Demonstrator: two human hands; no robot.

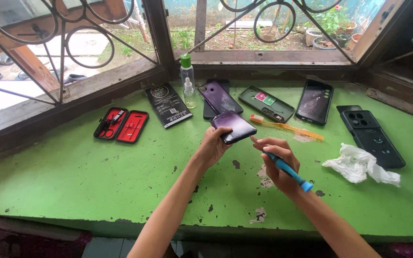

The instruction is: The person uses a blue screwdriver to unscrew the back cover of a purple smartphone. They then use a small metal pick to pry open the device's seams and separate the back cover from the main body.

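Note:
My left hand (212,146) holds a dark purple phone (233,126) by its lower end, tilted above the green table (96,177). Just to its right, my right hand (279,162) grips a blue screwdriver (288,171) whose tip points toward the phone's edge. Behind the held phone another purple phone (219,97) lies flat on the table, with an orange toothbrush (288,127) to its right.
An open red-lined tool case (121,125) and a black packet (168,105) lie at the left. A small clear bottle with a green cap (187,81) stands by the window frame. Dark phone cases (266,103) (314,102) (372,135) and a crumpled white tissue (359,165) lie at the right.

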